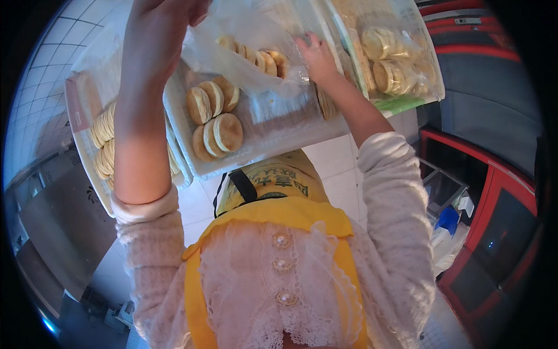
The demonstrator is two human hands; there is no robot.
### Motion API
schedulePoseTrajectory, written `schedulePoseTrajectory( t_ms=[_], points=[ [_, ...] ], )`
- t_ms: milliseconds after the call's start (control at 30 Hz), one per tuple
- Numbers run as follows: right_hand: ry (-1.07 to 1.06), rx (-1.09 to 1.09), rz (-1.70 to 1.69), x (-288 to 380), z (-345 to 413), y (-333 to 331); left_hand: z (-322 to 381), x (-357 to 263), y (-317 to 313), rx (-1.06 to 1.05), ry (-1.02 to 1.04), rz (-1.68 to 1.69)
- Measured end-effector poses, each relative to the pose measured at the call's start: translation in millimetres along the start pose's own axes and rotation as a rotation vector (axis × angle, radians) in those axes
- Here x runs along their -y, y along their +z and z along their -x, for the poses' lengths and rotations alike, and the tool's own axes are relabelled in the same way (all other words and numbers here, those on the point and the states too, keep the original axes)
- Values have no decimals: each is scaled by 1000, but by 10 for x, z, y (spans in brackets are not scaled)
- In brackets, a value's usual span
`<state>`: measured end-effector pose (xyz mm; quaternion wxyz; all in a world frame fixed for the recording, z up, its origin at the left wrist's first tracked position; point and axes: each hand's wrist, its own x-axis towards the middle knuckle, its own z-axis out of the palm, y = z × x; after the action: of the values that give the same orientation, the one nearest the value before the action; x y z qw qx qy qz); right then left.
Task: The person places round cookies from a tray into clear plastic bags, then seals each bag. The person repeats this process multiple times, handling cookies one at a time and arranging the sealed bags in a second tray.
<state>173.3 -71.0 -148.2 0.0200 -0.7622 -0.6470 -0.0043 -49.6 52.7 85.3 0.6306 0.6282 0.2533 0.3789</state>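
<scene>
My left hand point(163, 37) is raised at the top left, its fingers partly cut off by the picture's edge. Its curled fingers are on a clear plastic bag point(257, 85). Inside or under this bag lies a row of round flat breads point(255, 56). My right hand point(317, 59) is at the bag's right side, thumb and fingers a little apart; whether they pinch the film is unclear. Both hands are over a white plastic crate point(279, 150). Two short rows of browned flat breads, one row point(218, 135) nearer me, lean in its left part.
A left crate point(85, 174) holds stacked pale dough rounds point(102, 157). On the right, another crate point(438, 83) holds bagged flat breads point(388, 76). Red-framed dark doors point(497, 235) stand at the right, and a grey panel point(65, 222) at the left. My yellow apron point(279, 209) is close to the crate.
</scene>
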Motion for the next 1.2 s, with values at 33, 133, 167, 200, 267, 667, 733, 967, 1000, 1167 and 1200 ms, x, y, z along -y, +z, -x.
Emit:
schedulePoseTrajectory(
  t_ms=[33, 133, 167, 200, 267, 667, 733, 967, 1000, 1167, 1200],
  points=[
    [42, -16, -4, 28, 26, 68, 6, -28, 1, 36, -12, 27],
    [150, 44, -76, -41, 84, 257, 5, 47, 43, -42, 39, 42],
    [187, 83, -107, -103, 98, 310, -12, 47, 2, -29, 26, 44],
    [185, -3, -167, -82, 74, 178, -13, 55, -65, -24, 8, 47],
    [163, -170, -301, 53, -12, -306, 48, 50, -131, -63, -31, 48],
    [166, 306, -401, -58, 951, 322, 62, 49, -451, 65, 43, 150],
    [178, 399, -528, -9, 905, 380, 95, 73, -485, 68, 38, 153],
    [296, 692, -448, 182, 795, -2, 174, 91, -489, -3, 5, 80],
    [273, 660, -455, 197, 824, 58, 173, 98, -490, -3, -8, 83],
    [304, 553, -978, 544, 938, 142, 193, 114, -498, 26, -22, 89],
    [260, 529, -928, 662, 929, 119, 194, 114, -488, 23, -33, 88]
  ],
)
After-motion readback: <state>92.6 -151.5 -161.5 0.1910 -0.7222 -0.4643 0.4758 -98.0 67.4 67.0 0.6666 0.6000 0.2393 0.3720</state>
